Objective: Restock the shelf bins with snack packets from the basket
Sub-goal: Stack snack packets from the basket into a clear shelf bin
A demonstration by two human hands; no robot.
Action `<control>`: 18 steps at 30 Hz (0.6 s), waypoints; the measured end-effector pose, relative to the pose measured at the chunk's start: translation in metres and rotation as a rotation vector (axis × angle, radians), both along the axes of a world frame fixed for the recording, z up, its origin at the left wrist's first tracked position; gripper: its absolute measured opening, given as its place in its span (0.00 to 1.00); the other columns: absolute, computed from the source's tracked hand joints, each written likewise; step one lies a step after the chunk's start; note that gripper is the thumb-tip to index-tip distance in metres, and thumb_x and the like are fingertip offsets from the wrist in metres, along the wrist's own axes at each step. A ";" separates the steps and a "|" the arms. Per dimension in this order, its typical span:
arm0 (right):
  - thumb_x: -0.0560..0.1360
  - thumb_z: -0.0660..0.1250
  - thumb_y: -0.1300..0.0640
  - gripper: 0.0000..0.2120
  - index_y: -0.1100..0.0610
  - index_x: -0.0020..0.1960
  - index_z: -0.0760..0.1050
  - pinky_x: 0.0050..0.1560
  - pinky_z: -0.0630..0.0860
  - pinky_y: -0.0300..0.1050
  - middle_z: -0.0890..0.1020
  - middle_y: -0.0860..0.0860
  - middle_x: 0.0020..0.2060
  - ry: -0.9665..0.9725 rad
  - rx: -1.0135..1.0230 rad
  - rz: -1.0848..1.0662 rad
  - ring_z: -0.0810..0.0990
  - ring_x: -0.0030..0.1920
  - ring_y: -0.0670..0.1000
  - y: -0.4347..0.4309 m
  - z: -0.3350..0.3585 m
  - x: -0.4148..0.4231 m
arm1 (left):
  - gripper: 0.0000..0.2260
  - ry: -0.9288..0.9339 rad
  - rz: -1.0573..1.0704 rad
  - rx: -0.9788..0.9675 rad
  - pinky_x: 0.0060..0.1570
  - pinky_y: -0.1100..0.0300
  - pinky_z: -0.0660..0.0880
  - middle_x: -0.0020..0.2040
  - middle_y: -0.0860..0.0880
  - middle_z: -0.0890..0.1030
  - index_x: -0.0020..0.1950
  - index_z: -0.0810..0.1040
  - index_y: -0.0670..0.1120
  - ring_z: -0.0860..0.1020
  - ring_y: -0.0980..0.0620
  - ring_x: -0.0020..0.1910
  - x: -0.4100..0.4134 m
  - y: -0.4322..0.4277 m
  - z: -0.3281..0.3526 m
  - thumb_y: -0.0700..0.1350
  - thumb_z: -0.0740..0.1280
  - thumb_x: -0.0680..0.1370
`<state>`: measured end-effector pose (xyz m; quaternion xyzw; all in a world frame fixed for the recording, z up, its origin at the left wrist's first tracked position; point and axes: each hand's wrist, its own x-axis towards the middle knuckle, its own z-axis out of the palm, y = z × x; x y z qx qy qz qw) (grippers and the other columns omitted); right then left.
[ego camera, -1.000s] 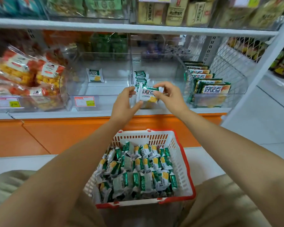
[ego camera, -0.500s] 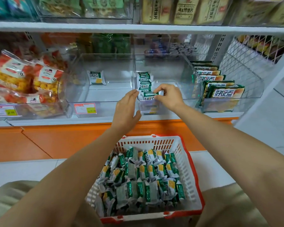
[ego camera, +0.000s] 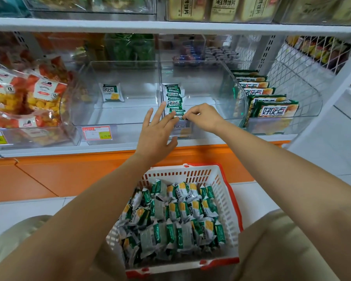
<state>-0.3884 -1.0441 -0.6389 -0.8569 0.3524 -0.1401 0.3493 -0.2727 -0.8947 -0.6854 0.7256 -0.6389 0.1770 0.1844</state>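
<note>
At near end of clear bin (ego camera: 234,92) | pinching snack packet (ego camera: 178,118) by top edge with right hand (ego camera: 204,118) fingers, at front of upright row (ego camera: 173,96) | left hand (ego camera: 155,136) just beside, fingers spread, holding nothing | risk: row likely tipping forward on release, lacking support | risk: knocking neighbours while withdrawing | basket (ego camera: 230,201) below, well filled

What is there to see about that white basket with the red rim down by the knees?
The basket is white plastic with slotted walls and a red rim, rectangular, upright and open-topped, between the person's knees below the shelf. Small green, white and yellow snack packets fill it, lying at all angles. The left hand and right hand are up at the shelf, clear of it; what it rests on is hidden.
</note>
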 end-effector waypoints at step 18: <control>0.74 0.70 0.51 0.14 0.54 0.34 0.71 0.36 0.74 0.41 0.80 0.53 0.40 0.404 0.137 -0.186 0.78 0.36 0.51 -0.046 0.008 0.039 | 0.23 0.017 -0.006 0.147 0.75 0.38 0.51 0.69 0.46 0.75 0.68 0.74 0.45 0.64 0.43 0.75 -0.003 -0.020 0.003 0.55 0.61 0.76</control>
